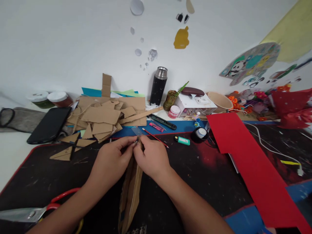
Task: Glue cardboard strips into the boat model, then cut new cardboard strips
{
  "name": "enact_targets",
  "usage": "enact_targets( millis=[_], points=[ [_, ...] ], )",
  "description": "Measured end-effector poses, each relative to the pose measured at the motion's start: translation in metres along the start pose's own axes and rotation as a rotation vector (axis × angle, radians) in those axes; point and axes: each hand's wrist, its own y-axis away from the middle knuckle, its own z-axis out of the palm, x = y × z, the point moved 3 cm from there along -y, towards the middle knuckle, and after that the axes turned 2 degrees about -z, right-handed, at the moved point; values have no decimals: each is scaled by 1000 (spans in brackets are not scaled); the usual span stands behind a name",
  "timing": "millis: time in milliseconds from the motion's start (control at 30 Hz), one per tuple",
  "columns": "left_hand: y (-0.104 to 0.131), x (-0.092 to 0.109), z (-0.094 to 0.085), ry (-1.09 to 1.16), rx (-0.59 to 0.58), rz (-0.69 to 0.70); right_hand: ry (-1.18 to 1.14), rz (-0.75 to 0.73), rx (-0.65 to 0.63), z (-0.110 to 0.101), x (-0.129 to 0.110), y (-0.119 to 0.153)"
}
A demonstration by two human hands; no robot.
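Note:
A long folded strip of brown cardboard (130,198) runs from the near edge of the dark desk mat up to my hands, its layers standing on edge. My left hand (113,157) is closed, thumb and forefinger pinched at the far end of the strip. Close against it, my right hand (153,156) grips that same end with its thumb on the near side. Something small and greyish shows between the fingertips, too hidden to name. Just beyond the fingers is a clear, shiny piece (136,131). A red pencil (156,138) lies past my right hand.
Cardboard scraps (101,117) are heaped at the back left beside a black phone (50,125). Red-handled scissors (34,213) lie near my left forearm. A utility knife (163,122), a black flask (158,86), a green lighter (182,140) and red card (255,165) lie or stand around.

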Motion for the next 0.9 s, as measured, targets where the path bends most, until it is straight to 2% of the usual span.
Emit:
enact_targets(
  millis=[533,900],
  points=[
    [-2,-14,6,59,-53,-20,-12,4,-13,11,4,-4],
    [-4,-19,6,34,-33,-9,-25,9,18,16,5,-4]
  ],
)
